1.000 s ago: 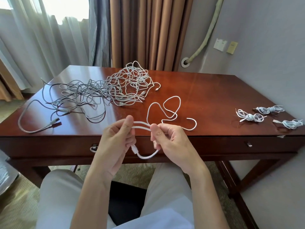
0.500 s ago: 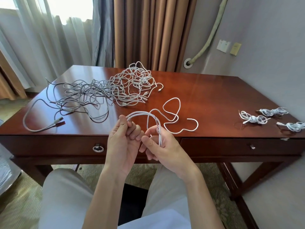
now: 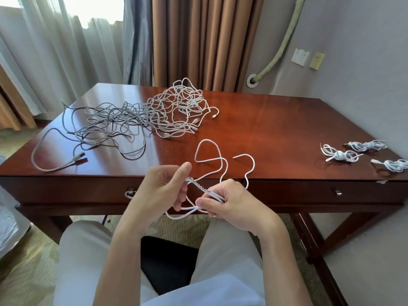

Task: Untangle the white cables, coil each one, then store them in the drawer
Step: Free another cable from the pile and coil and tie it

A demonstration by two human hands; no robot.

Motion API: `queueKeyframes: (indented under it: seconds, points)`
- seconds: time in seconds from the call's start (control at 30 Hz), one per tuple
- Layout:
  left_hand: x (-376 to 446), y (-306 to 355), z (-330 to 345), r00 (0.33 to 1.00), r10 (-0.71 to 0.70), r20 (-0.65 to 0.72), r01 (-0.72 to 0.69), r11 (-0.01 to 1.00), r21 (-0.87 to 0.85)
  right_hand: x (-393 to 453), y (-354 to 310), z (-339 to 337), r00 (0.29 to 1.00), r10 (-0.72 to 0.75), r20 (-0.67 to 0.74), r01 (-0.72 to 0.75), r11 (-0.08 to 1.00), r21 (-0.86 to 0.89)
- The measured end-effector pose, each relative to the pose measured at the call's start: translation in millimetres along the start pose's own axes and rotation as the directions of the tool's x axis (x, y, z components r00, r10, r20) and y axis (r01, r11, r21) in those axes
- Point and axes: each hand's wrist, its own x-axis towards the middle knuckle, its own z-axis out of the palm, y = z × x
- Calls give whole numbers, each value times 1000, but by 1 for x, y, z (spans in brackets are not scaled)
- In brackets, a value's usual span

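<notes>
Bench [image 3: 276, 133]: dark reddish wood, glossy top, two drawer fronts along the near edge. Left and centre of the top: a large tangle of white cables [image 3: 154, 115], one strand looping out toward the near left corner and ending in a plug [image 3: 80, 155]. Near the front edge, centre: loose loops of a single white cable [image 3: 208, 151] resting on the wood. Far right: three coiled bundles [image 3: 340, 154], close together but apart.

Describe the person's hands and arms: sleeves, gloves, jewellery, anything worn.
The left hand and the right hand are bare: no gloves, no rings or watch that show. Both forearms are uncovered to the frame's lower edge, with no sleeve in view.
</notes>
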Motion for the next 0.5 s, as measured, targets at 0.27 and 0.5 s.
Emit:
queueKeyframes:
  seconds: [0.27,0.5]
  points:
    - [-4,10,11,951,306,-49,-270,895,354,-4,-12,3,998,13,-64,-15,1000,-24]
    - [9,-2,8,893,-162,-419,-70,871,-486,-6,-11,0,973,-144,-179,205,897,391]
